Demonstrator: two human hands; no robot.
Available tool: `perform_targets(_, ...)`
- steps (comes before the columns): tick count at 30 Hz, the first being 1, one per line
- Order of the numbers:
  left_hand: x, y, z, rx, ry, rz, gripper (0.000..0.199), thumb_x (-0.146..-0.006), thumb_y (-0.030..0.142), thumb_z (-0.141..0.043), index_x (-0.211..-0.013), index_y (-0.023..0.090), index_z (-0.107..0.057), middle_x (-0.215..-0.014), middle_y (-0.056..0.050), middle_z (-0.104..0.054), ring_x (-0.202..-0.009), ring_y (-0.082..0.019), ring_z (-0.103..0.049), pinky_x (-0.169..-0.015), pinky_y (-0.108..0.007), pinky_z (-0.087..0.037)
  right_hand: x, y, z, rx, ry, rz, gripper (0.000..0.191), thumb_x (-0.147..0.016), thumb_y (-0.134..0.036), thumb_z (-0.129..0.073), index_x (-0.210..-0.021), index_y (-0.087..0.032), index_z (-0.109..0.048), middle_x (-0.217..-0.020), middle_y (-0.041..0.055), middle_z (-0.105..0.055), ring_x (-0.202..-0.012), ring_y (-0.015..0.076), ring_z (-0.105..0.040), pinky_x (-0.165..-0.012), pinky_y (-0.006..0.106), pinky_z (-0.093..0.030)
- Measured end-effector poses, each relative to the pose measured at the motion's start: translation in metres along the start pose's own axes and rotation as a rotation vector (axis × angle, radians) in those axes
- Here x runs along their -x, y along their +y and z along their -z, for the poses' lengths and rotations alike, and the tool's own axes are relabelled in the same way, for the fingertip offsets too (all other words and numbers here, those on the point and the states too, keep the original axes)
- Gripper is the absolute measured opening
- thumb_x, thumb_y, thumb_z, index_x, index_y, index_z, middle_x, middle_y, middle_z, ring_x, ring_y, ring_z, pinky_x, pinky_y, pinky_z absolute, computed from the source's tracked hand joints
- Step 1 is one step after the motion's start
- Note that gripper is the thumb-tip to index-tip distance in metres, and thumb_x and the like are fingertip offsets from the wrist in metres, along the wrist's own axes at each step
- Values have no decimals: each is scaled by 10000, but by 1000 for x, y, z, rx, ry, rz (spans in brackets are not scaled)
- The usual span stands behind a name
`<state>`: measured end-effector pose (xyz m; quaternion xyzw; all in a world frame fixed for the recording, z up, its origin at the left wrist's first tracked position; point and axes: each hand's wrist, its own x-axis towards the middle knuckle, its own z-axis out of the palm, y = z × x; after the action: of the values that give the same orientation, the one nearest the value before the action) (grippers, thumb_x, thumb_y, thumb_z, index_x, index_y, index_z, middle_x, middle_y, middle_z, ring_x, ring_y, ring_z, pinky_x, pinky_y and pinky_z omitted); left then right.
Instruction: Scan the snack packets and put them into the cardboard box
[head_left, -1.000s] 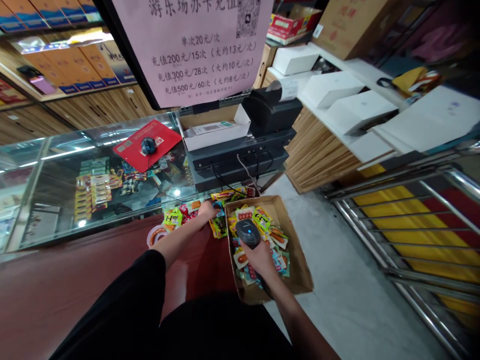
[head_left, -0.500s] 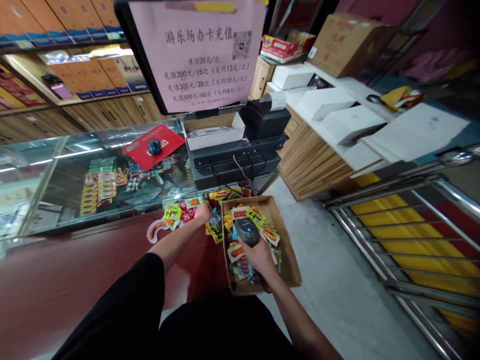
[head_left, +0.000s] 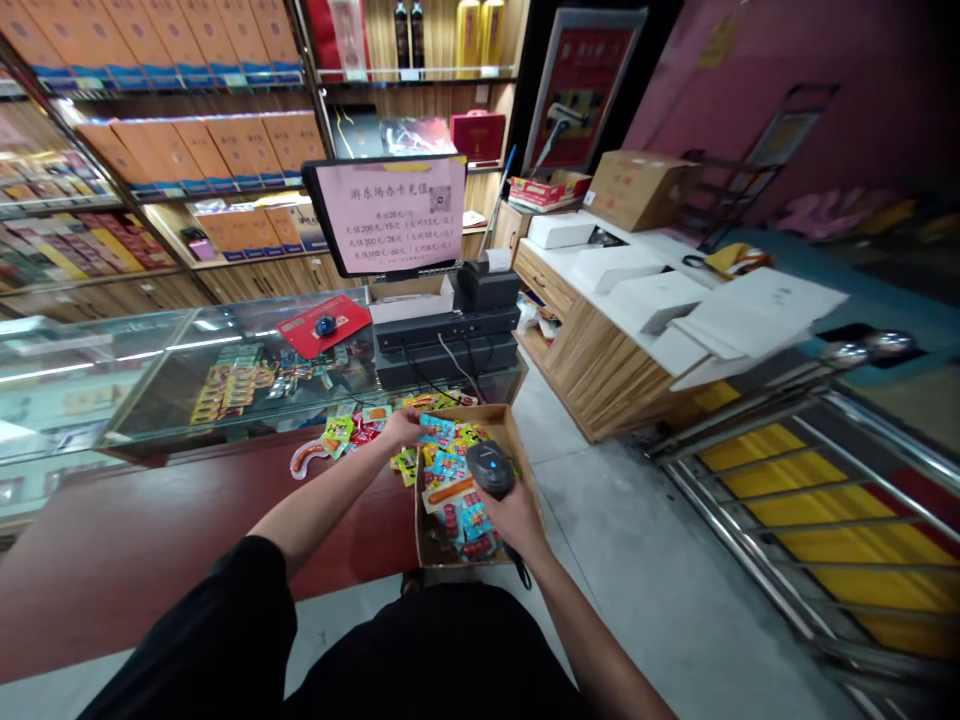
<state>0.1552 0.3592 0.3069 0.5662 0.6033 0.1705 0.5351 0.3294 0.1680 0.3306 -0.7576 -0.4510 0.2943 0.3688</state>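
My right hand grips a dark barcode scanner with a small blue light, held over the cardboard box. Pinched in the fingers of my left hand is a blue snack packet, at the left rim of that box. Inside the box lie several blue and yellow snack packets and an orange-brown sausage pack. More packets, among them a green one, are spread on the red-brown counter behind my left hand. A curved sausage in clear wrap lies at their left end.
Behind the packets stand a glass display case, a monitor with a pink sign and a receipt printer. White boxes sit on the cabinet at right. A metal railing runs along the right side.
My left hand has come up from the packets on the counter with a blue packet, now beside the box's rim. The scanner stays over the box. The view has tilted upward.
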Motion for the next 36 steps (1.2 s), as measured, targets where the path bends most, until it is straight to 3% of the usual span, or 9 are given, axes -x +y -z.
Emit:
perform_targets(4, 26, 21, -45, 164, -132, 6, 312, -638, 227, -816, -767, 147, -543, -679, 12, -662, -653, -138, -669, -636, -276, -572, 17, 12, 22, 5, 8, -14, 412, -705, -447, -651, -975, -138, -690, -885, 126, -735, -864, 272, -696, -704, 299, -519)
perform_targets(8, 43, 33, -79, 283, -153, 27, 426, -556, 237, -865, -793, 164, -519, -641, 41, -629, -670, -143, -673, -644, -281, -574, 28, 27, 40, -3, 59, -24, 386, -726, -457, -629, -942, -143, -692, -859, 121, -736, -843, 272, -701, -680, 294, -519)
perform_targets(13, 52, 39, -102, 280, -181, 23, 380, -567, 179, -852, -753, 159, -521, -629, 44, -618, -660, -140, -667, -640, -278, -576, 33, 45, 55, -27, 92, -21, 402, -736, -461, -626, -976, -144, -683, -926, 126, -734, -899, 285, -692, -718, 312, -524)
perform_targets(18, 51, 39, -111, 254, -167, 35, 331, -597, 177, -834, -770, 157, -552, -625, 40, -622, -633, -131, -662, -627, -262, -576, 34, 51, 60, -31, 84, -42, 394, -736, -455, -622, -970, -144, -685, -915, 124, -736, -898, 289, -690, -714, 320, -526)
perform_targets(26, 42, 31, -87, 208, -165, 41, 391, -575, 392, -841, -776, 141, -618, -668, 5, -634, -631, -120, -639, -592, -248, -566, 25, 39, 44, -16, 59, -34, 410, -734, -467, -627, -960, -131, -693, -890, 130, -737, -868, 279, -700, -702, 306, -528)
perform_targets(36, 5, -18, -12, 134, -35, 115, 206, -705, 296, -755, -774, 159, -616, -624, 23, -635, -606, -105, -635, -591, -218, -554, -2, 13, -14, 65, -54, -38, 389, -733, -470, -631, -957, -159, -694, -869, 123, -737, -871, 276, -700, -695, 300, -520)
